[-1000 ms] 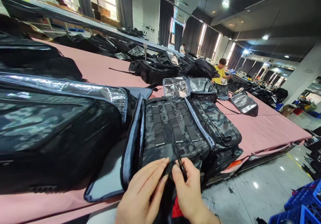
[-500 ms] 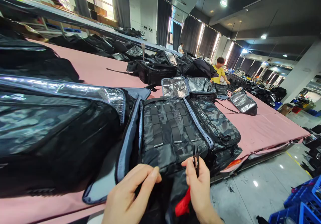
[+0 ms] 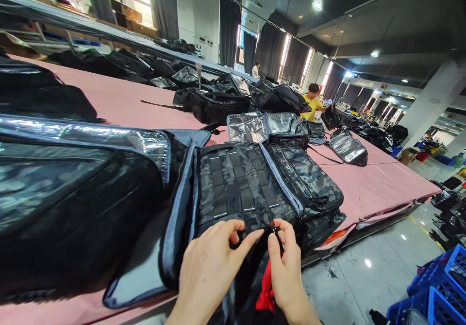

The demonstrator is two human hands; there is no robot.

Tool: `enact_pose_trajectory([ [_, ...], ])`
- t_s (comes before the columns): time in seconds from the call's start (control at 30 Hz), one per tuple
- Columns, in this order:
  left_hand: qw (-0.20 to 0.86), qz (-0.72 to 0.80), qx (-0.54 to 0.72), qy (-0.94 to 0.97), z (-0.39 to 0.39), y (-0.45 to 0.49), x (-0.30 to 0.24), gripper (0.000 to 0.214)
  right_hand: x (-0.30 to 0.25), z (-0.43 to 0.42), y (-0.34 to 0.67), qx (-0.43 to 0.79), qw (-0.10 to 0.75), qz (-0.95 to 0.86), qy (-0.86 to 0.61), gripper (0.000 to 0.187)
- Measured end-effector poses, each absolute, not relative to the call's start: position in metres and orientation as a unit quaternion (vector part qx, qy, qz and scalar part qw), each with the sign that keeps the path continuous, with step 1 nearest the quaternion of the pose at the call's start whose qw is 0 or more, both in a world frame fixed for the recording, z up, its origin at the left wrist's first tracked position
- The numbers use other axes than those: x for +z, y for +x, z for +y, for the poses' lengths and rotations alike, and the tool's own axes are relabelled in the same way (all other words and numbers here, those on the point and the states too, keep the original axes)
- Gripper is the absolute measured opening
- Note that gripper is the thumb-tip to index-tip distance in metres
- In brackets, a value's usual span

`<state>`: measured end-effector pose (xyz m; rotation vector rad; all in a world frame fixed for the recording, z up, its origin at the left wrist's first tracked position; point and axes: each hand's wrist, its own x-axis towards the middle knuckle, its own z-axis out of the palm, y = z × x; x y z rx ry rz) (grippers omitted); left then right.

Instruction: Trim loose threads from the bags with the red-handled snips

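Observation:
A black camouflage bag [image 3: 233,184] with webbing rows lies in front of me, its blue-grey zipper edging spread open. My right hand [image 3: 286,262] is closed around small dark thread snips [image 3: 274,229], mostly hidden by the fingers, at the bag's near edge. Red material [image 3: 265,286] shows below that hand; whether it belongs to the snips I cannot tell. My left hand [image 3: 213,257] is beside it over the same edge, thumb and forefinger apart, the thumb tip close to the snips. No held thing shows in the left hand.
A larger dark bag [image 3: 73,208] with silvery lining fills the left. More bags [image 3: 222,102] lie farther along the pink-covered table [image 3: 382,179]. A person in a yellow top [image 3: 311,106] stands at the far side. Blue crates [image 3: 429,286] sit on the floor at right.
My hands have come closer together at the bag's near edge. The snips have turned and sunk between the right fingers. The left thumb and forefinger have parted. The distant person has lifted a dark item.

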<state>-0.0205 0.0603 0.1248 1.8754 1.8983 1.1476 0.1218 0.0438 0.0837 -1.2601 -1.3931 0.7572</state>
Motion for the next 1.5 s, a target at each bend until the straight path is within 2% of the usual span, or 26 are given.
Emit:
enact_pose_trajectory([
  [0.13, 0.074, 0.648, 0.416, 0.634, 0.062, -0.017, 0.120, 0.041, 0.080, 0.044, 0.120, 0.311, 0.526, -0.596, -0.521, 0.028],
  [0.27, -0.009, 0.569, 0.468, 0.676, 0.062, -0.019, 0.109, 0.041, 0.078, 0.045, 0.121, 0.308, 0.523, -0.602, -0.519, 0.028],
  [0.43, -0.087, 0.527, 0.507, 0.677, 0.059, -0.022, 0.103, 0.030, 0.079, 0.047, 0.123, 0.308, 0.525, -0.599, -0.520, 0.031],
  [0.67, -0.031, 0.530, 0.537, 0.656, 0.057, -0.024, 0.097, 0.020, 0.077, 0.049, 0.127, 0.292, 0.538, -0.606, -0.509, 0.023],
  [0.8, -0.059, 0.523, 0.554, 0.646, 0.059, -0.023, 0.090, 0.016, 0.079, 0.047, 0.132, 0.261, 0.530, -0.640, -0.491, 0.017],
  [1.2, -0.191, 0.499, 0.547, 0.644, 0.057, -0.017, 0.095, 0.006, 0.126, 0.049, 0.129, 0.133, 0.377, -0.764, -0.507, 0.014],
  [1.33, -0.202, 0.505, 0.518, 0.660, 0.059, -0.017, 0.089, 0.005, 0.137, 0.049, 0.126, 0.102, 0.358, -0.763, -0.529, 0.011],
  [1.43, -0.189, 0.506, 0.530, 0.653, 0.058, -0.017, 0.090, 0.008, 0.138, 0.051, 0.127, 0.138, 0.364, -0.761, -0.518, 0.010],
  [1.5, -0.142, 0.513, 0.552, 0.641, 0.055, -0.018, 0.094, 0.009, 0.135, 0.053, 0.129, 0.193, 0.379, -0.749, -0.508, 0.010],
])
